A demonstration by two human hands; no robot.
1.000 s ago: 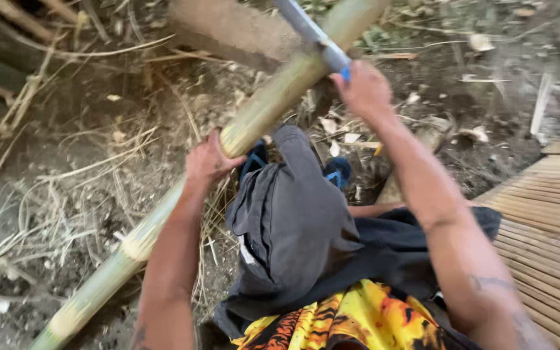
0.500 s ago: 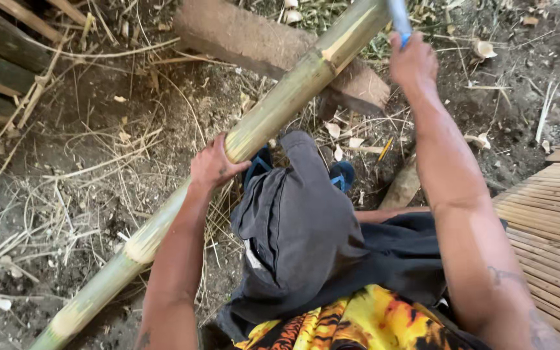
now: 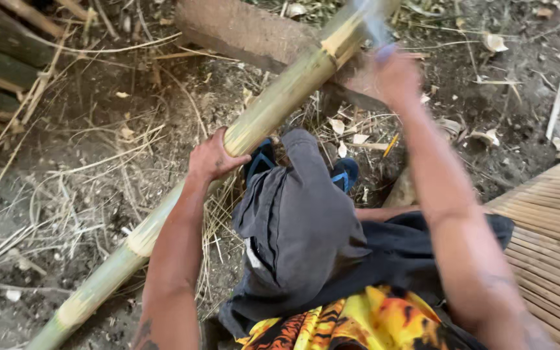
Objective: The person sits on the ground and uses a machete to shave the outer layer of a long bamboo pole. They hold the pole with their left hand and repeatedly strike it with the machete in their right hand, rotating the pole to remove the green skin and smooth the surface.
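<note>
Bamboo pole (image 3: 254, 129) under the blade.
Left hand (image 3: 212, 157) clamped around the pole mid-length; right hand (image 3: 393, 78) fisted on a blurred blade handle (image 3: 374, 26) at far end.

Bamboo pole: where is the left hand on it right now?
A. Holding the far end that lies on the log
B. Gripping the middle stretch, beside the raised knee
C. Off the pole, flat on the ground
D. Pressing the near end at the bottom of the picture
B. The left hand wraps the bamboo pole mid-length, right beside the dark-trousered knee, well short of the log.
</note>
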